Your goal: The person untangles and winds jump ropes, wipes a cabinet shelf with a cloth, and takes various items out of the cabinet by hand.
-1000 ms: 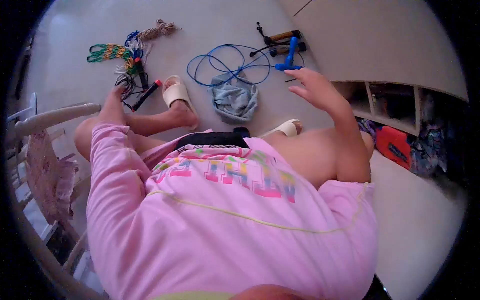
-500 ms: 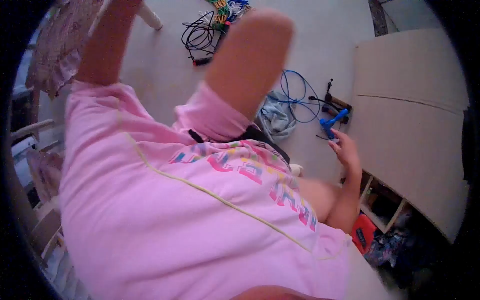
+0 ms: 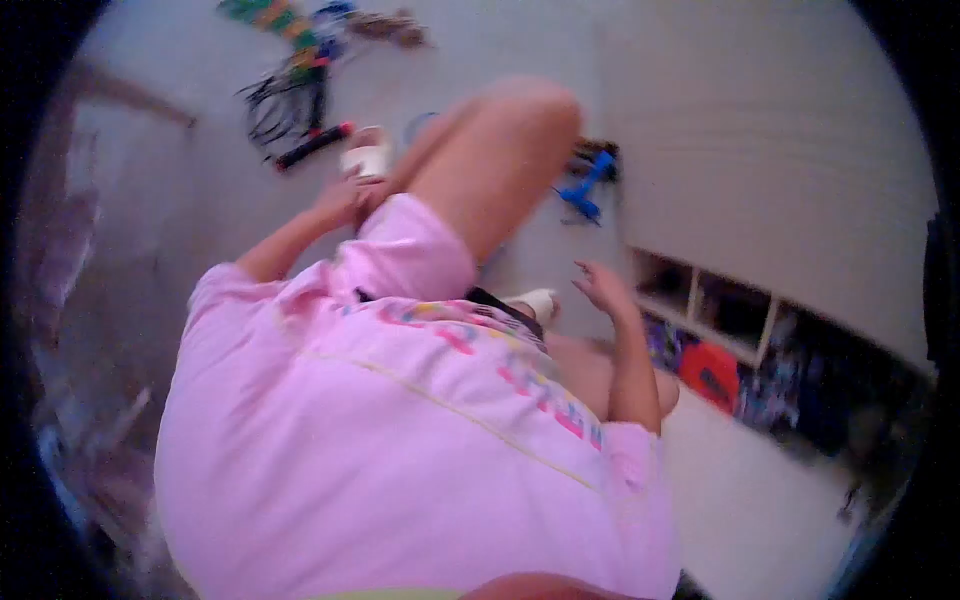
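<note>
Pale grey floor [image 3: 500, 45], plain, 10 to 12 o'clock. Big flat beige furniture panel [image 3: 770, 160] at 2 o'clock. Row of open compartments [image 3: 764, 330] along its lower edge, 3 o'clock, dark inside. Pale flat surface [image 3: 750, 490] at 4 o'clock, floor or furniture unclear. Brownish blurred shapes [image 3: 75, 190], 8 to 10 o'clock, type unclear. Dim, cool, purplish light.

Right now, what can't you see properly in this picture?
All in the head view:
Left hand: blurred, so whether it grips anything is unclear.
Blue handles: blur hides their details.
Whatever is behind the raised leg: the leg blocks it.
Green-and-yellow cord: cut off by the top edge.
Shirt lettering: lost in blur and folds.
Shelf compartments: too dark inside.
</note>
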Available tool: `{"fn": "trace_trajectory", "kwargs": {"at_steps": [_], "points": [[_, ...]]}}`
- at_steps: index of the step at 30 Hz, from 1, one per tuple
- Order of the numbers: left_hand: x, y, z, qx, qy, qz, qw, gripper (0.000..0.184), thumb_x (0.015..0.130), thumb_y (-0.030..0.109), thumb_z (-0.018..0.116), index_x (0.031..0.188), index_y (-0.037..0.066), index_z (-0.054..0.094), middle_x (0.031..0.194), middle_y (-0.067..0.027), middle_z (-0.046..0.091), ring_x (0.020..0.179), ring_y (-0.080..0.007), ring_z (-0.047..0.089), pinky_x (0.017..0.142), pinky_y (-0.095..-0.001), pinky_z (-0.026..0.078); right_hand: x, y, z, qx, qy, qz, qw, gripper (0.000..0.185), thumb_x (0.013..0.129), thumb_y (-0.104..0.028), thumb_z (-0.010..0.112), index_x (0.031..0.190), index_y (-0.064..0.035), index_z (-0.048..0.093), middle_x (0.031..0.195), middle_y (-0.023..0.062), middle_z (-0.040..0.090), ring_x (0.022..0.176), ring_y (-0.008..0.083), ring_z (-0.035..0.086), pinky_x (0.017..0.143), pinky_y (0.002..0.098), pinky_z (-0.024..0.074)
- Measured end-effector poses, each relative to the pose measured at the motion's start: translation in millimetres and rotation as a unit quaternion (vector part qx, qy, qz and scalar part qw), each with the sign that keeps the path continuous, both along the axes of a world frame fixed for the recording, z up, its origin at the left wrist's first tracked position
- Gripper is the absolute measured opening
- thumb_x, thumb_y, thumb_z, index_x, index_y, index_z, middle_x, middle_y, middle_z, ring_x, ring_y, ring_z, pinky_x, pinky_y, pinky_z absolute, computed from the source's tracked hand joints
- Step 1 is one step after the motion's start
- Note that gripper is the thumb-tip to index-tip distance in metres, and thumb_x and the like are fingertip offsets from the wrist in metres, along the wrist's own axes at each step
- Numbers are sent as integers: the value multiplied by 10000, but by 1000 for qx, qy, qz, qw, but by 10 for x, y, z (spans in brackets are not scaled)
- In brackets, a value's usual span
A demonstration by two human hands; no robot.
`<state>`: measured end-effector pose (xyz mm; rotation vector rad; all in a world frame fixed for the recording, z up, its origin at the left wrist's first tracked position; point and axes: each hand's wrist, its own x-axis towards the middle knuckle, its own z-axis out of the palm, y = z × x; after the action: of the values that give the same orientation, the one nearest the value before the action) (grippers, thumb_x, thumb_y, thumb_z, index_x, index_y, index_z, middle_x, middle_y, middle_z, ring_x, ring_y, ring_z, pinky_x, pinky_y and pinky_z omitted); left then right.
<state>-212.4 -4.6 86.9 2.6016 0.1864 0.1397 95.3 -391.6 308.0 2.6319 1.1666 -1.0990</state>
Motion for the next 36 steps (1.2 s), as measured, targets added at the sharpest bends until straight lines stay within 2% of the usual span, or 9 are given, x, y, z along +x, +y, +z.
{"fn": "trace_trajectory", "kwargs": {"at_steps": [3,7,9,16,19,24,28,31,36], "points": [[348,234,624,-205,171,206,941,293,857,245,425,1089,100,531,1076,-120,537,1058,-231,460,884,-335,365,-39,-99,-39,-19,29,-24,999,446,751,-257,600,1136,-56,500,1038,173,560,900,280,554,776,356,433],[1288,1001,1929,-566,-45,211,796,425,852,347,417,1173,70,453,1152,-76,481,1049,-181,455,899,-301,338,223,-356,-362,-65,136,-180,972,454,724,-242,621,1118,-48,509,990,197,566,878,264,559,757,335,439],[1699,1201,2713,-302,-202,95,927,340,859,291,433,1109,72,507,1043,-86,560,955,-212,530,810,-316,403,468,-412,-611,-64,56,-136,987,471,706,-229,632,1123,-50,505,998,188,565,892,267,557,763,335,440],[2402,65,4385,-375,-100,-129,912,422,853,369,437,1116,44,497,1096,-97,521,1025,-202,471,900,-349,353,810,194,-1240,79,-125,-212,966,497,689,-174,623,1157,-87,479,1106,146,514,1003,291,496,853,361,403],[2701,-394,4084,-397,-6,-71,915,376,878,368,403,1008,43,539,963,-78,567,902,-169,521,818,-319,405,845,508,-1444,156,-164,-210,951,479,677,-166,629,1132,-94,496,1106,133,510,1030,293,469,887,358,380],[2640,-84,3289,118,-22,-219,968,248,819,205,528,1032,78,541,1063,-87,549,1030,-260,487,864,-325,397,665,1311,-1684,284,-79,-30,955,339,737,-123,548,1075,-99,527,1136,99,491,1026,287,465,873,371,384],[2694,-60,3252,22,34,-136,990,205,811,255,540,926,89,578,957,-96,572,922,-280,523,795,-363,428,407,1712,-2035,76,-123,-59,988,247,776,-143,463,991,-98,575,1005,88,541,978,284,491,825,410,397],[2691,60,3191,83,-14,-140,987,220,811,274,535,926,90,575,945,-104,573,902,-285,533,777,-375,438,399,1613,-2063,54,-219,99,969,190,775,-140,453,859,-106,620,943,88,551,963,293,491,769,417,412],[2629,233,3172,63,11,-105,992,232,819,291,518,915,88,577,928,-110,577,901,-292,534,771,-385,438,641,1493,-1558,170,-55,7,984,225,792,-259,487,744,-83,620,751,108,568,780,270,540,636,378,416]]}}
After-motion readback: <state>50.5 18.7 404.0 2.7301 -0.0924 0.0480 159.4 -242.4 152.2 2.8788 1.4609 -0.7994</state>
